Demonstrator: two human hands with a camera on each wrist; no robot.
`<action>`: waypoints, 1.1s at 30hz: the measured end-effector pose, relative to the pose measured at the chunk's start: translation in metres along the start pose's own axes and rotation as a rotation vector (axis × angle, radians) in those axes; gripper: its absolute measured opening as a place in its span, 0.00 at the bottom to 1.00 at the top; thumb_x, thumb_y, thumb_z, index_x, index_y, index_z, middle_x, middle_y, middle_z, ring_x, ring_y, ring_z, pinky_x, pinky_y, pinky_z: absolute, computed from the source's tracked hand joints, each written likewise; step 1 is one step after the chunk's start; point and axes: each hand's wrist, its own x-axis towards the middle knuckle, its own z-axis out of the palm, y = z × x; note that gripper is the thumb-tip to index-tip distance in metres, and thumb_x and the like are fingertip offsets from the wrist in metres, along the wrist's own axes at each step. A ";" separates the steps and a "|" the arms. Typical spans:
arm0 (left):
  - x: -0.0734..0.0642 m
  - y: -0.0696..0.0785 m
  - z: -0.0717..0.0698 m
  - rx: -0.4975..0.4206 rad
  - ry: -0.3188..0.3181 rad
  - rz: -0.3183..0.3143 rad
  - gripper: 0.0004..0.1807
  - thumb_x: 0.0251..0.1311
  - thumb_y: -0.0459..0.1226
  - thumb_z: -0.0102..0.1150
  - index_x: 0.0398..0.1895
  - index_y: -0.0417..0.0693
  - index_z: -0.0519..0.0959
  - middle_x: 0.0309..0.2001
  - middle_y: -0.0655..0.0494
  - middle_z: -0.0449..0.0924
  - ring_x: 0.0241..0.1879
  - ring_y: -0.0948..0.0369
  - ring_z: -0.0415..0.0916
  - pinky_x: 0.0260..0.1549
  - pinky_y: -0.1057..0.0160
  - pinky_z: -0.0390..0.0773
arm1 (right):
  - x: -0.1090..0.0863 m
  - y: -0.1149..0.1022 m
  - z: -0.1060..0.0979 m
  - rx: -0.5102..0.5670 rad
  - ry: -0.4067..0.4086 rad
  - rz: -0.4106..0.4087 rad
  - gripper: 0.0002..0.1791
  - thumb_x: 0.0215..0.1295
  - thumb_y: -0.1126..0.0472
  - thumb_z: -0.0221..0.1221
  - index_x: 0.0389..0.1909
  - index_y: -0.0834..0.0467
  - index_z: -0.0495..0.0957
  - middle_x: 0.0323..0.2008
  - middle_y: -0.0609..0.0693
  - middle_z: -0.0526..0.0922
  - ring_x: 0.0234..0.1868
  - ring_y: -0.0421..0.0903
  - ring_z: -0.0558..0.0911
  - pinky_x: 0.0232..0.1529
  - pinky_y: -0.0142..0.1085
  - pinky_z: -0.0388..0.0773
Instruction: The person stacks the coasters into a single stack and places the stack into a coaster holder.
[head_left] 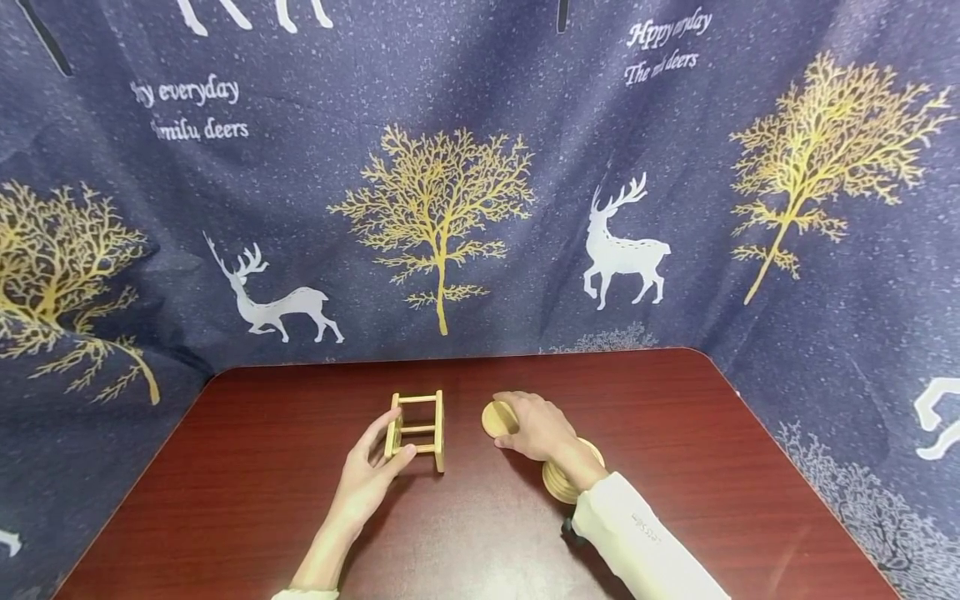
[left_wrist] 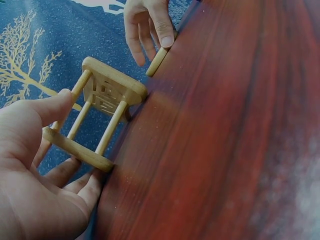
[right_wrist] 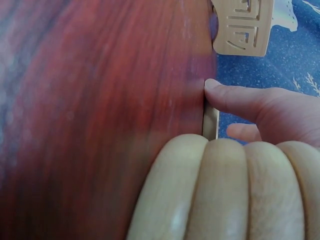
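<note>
My left hand [head_left: 363, 483] holds a small light-wood coaster rack [head_left: 439, 429] by its left end, thumb on the near side and fingers on the far side. In the left wrist view the rack [left_wrist: 112, 82] has two end panels joined by round rods, with cut-out slots in the far panel. To the right, a round wooden coaster [head_left: 495, 419] lies flat on the table under my right hand [head_left: 536, 425], which grips its edge between thumb and fingers. A stack of round wooden coasters [head_left: 558, 483] stands below my right wrist, partly hidden by it.
The dark red wooden table [head_left: 247, 467] has rounded far corners. A blue cloth [head_left: 510, 308] with deer and gold trees hangs behind it and along both sides. Close to the right wrist camera, the thick rounded edges of the stacked coasters [right_wrist: 225, 190] fill the lower part.
</note>
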 end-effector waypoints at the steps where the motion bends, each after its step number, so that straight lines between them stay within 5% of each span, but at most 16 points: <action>1: 0.000 0.000 0.000 -0.003 -0.001 0.000 0.38 0.74 0.32 0.71 0.84 0.47 0.69 0.85 0.39 0.63 0.83 0.40 0.61 0.78 0.50 0.68 | -0.001 -0.006 -0.004 0.011 -0.011 0.021 0.41 0.58 0.55 0.83 0.73 0.57 0.80 0.69 0.59 0.84 0.68 0.63 0.83 0.66 0.63 0.82; 33: -0.001 0.001 0.000 0.004 0.005 -0.007 0.38 0.74 0.32 0.72 0.84 0.49 0.70 0.85 0.40 0.63 0.84 0.41 0.61 0.79 0.51 0.65 | -0.002 -0.009 -0.006 -0.063 0.035 0.023 0.40 0.51 0.51 0.83 0.68 0.53 0.84 0.60 0.59 0.87 0.62 0.61 0.85 0.61 0.55 0.82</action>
